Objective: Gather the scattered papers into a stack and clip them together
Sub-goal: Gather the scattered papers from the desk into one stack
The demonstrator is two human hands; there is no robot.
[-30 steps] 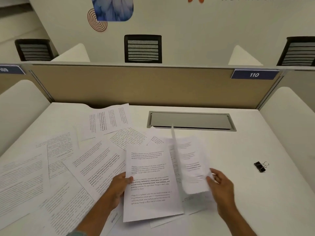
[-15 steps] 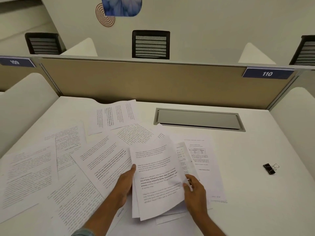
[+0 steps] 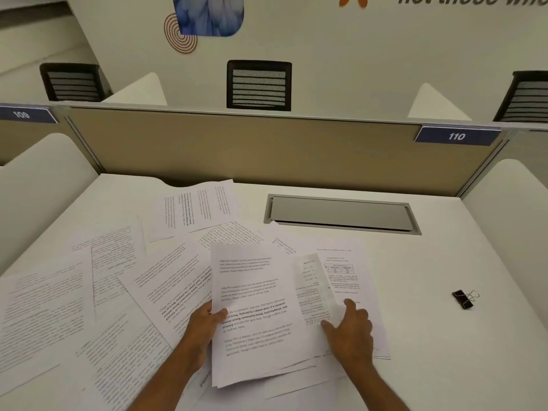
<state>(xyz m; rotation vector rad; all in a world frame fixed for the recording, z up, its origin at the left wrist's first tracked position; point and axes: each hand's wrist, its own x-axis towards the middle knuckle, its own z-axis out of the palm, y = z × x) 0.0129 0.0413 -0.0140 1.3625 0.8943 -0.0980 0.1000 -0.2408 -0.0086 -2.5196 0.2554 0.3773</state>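
White paper stack (image 3: 255, 307) in left hand (image 3: 204, 324), right hand (image 3: 353, 330) on loose sheet (image 3: 311, 274)

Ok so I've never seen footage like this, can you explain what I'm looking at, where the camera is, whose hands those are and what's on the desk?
There is no machine here. A person wears one wide-angle camera on the head, looking forward and down, so the two arms reaching in from the bottom are their own. They are at a white desk with a tan divider behind it. Scattered printed sheets cover the desk's left half. The left hand grips a small stack of sheets by its left edge, thumb on top. The right hand is at a curling sheet beside the stack; whether it pinches it or only slides it is unclear. A black binder clip lies alone to the right, untouched.
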